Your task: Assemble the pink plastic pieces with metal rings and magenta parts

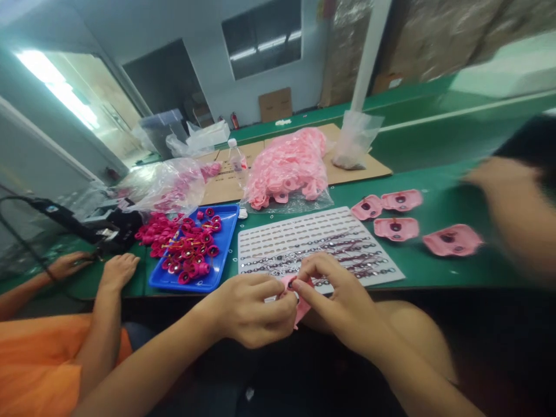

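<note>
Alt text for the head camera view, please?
The left hand and right hand pinch a small pink piece over a white sheet lined with small metal parts, beside a blue plastic tray of magenta pieces. A person in an orange shirt sits to the left.

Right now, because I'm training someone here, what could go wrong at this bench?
The pink piece pinched between your left hand and right hand sits just above the sheet of small metal parts, so a slip could scatter them. The blue tray sits close to the bench edge, so a sleeve might tip it.
</note>
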Demonstrator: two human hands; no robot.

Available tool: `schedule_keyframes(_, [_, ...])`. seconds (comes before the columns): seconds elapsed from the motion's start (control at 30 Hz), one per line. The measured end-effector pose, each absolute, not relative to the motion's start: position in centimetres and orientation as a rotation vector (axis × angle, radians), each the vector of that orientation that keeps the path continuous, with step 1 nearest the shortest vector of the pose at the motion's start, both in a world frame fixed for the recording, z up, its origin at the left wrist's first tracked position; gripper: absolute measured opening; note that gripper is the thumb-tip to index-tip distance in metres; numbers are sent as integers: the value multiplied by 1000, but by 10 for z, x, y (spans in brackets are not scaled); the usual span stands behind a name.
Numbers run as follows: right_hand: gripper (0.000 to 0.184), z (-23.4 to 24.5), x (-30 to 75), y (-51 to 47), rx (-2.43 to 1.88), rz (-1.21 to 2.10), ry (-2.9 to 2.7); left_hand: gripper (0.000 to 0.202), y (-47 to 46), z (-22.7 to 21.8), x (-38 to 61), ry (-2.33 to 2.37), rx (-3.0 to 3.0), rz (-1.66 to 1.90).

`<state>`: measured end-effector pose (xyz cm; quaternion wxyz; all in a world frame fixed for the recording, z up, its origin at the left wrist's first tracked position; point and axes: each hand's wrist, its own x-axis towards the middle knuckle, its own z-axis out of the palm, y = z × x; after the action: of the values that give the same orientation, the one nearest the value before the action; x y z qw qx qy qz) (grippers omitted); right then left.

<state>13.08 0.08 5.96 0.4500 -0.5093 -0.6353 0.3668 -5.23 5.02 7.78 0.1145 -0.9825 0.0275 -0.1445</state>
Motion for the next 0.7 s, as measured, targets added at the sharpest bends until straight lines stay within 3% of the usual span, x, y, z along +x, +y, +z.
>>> schedule_keyframes(0.07, [7, 54, 129, 4, -1215, 1026, -1456, 14, 50, 77, -53, 97, -2877, -397])
schedule_keyframes(0.17, [26, 49, 126, 8, -1070, 1442, -1312, 10, 48, 75, -54, 70, -2876, -365])
schedule_keyframes(0.27, [25, 50, 120, 9, -998, 1714, -1295, 10, 46, 71, -56, 24, -2907, -345])
schedule_keyframes(0.57, [21, 51, 88, 19, -1119, 1710, -1315, 15, 38, 54, -88, -426, -2955, -524])
schedule_keyframes(0.7, [20, 42, 60, 27, -1241, 1481, -1447, 43, 23, 49, -102, -1132, -2863, -789])
